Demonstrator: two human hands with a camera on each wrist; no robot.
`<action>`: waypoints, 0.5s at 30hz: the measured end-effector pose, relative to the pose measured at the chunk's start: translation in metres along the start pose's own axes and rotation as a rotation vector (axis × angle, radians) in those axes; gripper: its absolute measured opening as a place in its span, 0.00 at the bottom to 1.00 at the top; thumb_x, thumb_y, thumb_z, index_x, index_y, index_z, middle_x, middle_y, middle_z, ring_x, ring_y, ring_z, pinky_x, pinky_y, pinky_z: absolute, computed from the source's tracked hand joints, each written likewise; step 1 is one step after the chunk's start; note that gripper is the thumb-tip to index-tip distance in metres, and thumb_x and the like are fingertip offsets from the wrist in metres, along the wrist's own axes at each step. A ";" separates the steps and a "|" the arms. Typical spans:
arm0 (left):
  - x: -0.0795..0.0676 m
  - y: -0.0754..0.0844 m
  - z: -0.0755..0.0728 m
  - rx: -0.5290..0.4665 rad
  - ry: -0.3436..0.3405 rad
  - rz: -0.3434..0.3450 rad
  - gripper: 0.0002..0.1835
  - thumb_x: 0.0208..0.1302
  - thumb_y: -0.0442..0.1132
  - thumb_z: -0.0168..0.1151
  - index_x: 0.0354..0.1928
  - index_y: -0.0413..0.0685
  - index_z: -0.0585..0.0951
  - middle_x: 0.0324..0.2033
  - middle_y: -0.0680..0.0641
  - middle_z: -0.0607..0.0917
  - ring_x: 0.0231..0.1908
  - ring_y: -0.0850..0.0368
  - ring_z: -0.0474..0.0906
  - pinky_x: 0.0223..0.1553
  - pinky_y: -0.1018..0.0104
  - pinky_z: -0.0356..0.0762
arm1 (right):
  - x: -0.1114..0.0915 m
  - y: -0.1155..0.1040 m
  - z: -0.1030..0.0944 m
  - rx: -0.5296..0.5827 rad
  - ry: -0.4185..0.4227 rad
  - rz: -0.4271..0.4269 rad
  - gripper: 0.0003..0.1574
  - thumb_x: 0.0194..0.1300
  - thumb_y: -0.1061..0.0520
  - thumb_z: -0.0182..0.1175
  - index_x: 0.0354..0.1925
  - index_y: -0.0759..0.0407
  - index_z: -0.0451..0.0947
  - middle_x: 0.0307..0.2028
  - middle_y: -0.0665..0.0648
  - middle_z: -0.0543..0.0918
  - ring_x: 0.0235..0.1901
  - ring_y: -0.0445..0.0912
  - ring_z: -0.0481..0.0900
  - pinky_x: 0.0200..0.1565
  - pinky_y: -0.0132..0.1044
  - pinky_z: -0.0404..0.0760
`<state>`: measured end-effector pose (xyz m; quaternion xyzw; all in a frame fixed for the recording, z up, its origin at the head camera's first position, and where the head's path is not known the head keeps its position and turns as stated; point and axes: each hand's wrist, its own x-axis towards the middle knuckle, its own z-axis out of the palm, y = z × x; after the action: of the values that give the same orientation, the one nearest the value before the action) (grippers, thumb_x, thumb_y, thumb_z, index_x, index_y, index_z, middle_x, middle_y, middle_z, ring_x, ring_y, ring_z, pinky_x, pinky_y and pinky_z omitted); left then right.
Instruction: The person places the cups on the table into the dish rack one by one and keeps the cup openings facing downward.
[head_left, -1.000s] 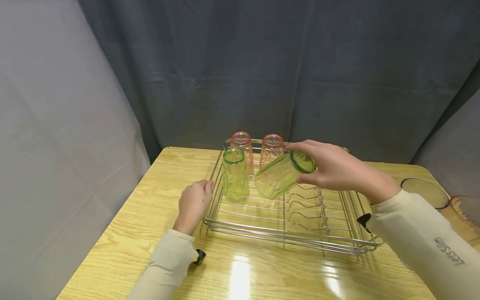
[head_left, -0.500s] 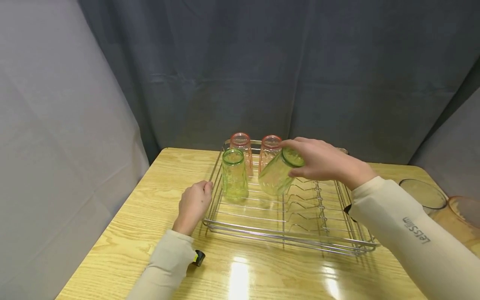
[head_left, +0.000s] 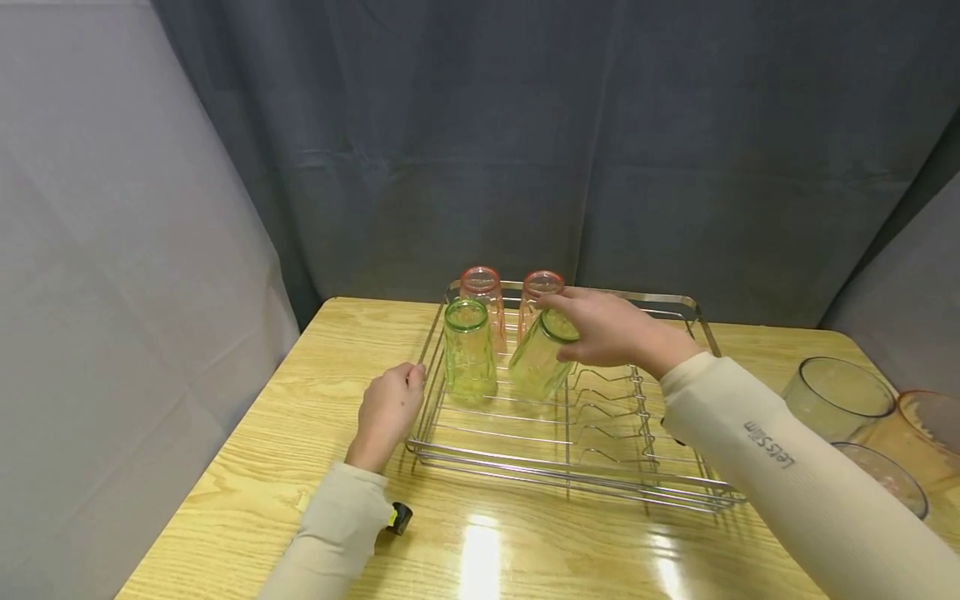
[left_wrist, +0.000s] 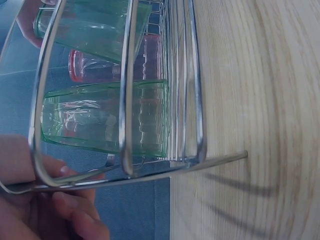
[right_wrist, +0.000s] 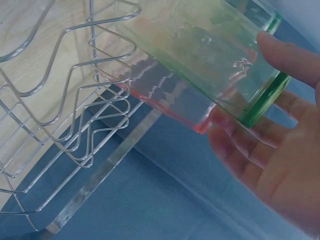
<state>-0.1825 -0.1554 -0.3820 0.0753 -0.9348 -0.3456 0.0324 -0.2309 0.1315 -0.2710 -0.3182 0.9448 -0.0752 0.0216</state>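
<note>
My right hand (head_left: pixel 609 328) grips a green drinking glass (head_left: pixel 534 367) near its thick base, which points up. The glass is tilted, with its mouth end low over the wire dish rack (head_left: pixel 660 297); whether it touches the wires I cannot tell. To its left, another green glass (head_left: pixel 470 360) stands upside down in the rack. Behind these are two upside-down pink glasses, the left one (head_left: pixel 482 287) and the right one (head_left: pixel 538 287), partly hidden. My left hand (head_left: pixel 390 408) holds the rack's left rim, fingers curled round the wire (left_wrist: pixel 107 182) in the left wrist view.
Zigzag wire dividers (head_left: pixel 600 408) fill the rack's right half. On the table (head_left: pixel 285 450) at the right are a clear vessel with a dark rim (head_left: pixel 832 400), an amber one (head_left: pixel 918 437) and a third, partly behind my right sleeve. A dark curtain (head_left: pixel 480 167) hangs behind.
My right hand has moved left and ended a little lower with the green glass, which has turned from strongly tilted to more nearly upright. The left hand stays on the rack.
</note>
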 end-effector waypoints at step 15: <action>-0.002 0.001 0.001 0.000 0.014 0.028 0.26 0.79 0.52 0.41 0.32 0.42 0.81 0.11 0.53 0.65 0.11 0.61 0.57 0.11 0.72 0.53 | 0.012 0.000 0.012 -0.035 -0.002 -0.023 0.49 0.58 0.58 0.70 0.74 0.56 0.61 0.71 0.71 0.65 0.65 0.68 0.71 0.62 0.62 0.73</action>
<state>-0.1807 -0.1537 -0.3823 0.0648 -0.9356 -0.3444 0.0437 -0.2395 0.1222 -0.2830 -0.3296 0.9422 -0.0585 0.0161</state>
